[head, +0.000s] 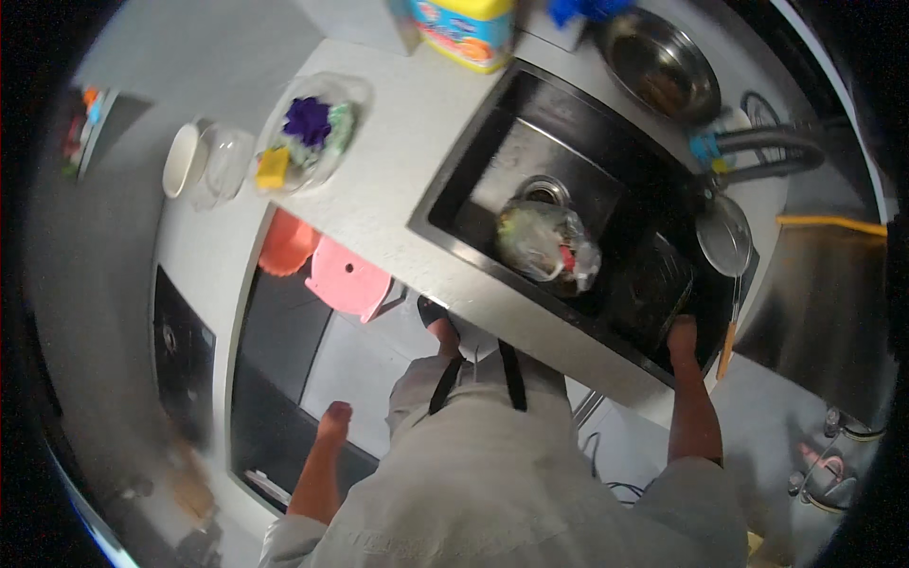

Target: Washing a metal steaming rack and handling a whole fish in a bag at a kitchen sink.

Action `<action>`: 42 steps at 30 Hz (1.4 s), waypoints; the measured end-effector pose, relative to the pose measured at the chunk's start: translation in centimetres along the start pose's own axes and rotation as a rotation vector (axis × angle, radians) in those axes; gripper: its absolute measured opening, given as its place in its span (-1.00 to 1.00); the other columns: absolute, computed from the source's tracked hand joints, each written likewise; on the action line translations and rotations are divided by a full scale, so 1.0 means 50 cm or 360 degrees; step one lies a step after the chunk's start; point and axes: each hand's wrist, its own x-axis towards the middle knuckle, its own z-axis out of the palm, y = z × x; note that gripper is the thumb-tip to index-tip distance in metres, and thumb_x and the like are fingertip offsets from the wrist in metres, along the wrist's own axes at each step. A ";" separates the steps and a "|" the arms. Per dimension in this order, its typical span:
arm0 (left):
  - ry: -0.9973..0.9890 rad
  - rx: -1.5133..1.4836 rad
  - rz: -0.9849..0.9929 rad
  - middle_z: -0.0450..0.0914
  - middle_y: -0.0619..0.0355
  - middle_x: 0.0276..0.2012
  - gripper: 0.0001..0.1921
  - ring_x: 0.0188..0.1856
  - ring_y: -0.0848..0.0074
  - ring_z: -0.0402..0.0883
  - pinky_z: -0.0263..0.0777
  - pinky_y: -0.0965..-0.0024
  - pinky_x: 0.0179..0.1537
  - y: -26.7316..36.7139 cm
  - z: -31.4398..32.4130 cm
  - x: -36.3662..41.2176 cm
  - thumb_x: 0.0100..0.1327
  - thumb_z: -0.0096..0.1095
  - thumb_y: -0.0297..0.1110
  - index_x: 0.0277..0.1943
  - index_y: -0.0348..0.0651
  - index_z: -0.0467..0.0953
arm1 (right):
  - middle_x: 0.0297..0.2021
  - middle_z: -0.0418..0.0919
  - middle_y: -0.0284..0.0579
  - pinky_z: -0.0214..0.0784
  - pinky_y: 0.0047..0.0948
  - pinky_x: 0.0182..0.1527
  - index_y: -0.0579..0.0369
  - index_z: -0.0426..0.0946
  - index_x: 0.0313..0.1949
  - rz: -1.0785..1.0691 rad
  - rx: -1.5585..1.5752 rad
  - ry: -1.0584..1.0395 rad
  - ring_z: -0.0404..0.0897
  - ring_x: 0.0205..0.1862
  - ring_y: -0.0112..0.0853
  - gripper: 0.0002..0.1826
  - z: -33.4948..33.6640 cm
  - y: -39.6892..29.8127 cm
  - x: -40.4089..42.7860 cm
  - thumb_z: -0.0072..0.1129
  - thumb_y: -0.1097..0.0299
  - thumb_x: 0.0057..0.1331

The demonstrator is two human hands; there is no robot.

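Note:
My left hand (336, 417) hangs over the floor beside the counter's left part, its fingers hard to make out; nothing shows in it. My right hand (683, 336) reaches over the near right edge of the black sink (461, 250), at the near end of a dark, thin tray-like object (659, 284). Whether its fingers grip that object is not clear. In the sink, near the drain (543, 190), lies a clear plastic bag (547, 245) with greenish and red contents. A strainer (724, 236) with a wooden handle rests across the sink's right side.
The faucet (770, 150) arches over the right side. Behind the sink are a metal bowl (660, 67) and a yellow-capped jug (465, 32). A clear tray (355, 92) holds a purple cloth and yellow sponge, near a white bowl (183, 162). A pink stool (348, 278) stands under the counter.

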 end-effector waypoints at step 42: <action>-0.0248 0.0573 -0.0118 0.66 -0.06 -0.17 -0.70 -0.08 0.27 0.65 0.47 0.29 -0.04 0.309 0.086 -0.117 0.33 0.14 -0.20 0.01 -0.20 0.51 | -0.03 0.54 0.14 0.32 -0.10 0.08 0.14 0.43 0.13 -0.0378 -0.0987 -0.0603 0.54 -0.02 -0.02 -0.57 0.023 0.213 0.185 -0.05 0.15 0.40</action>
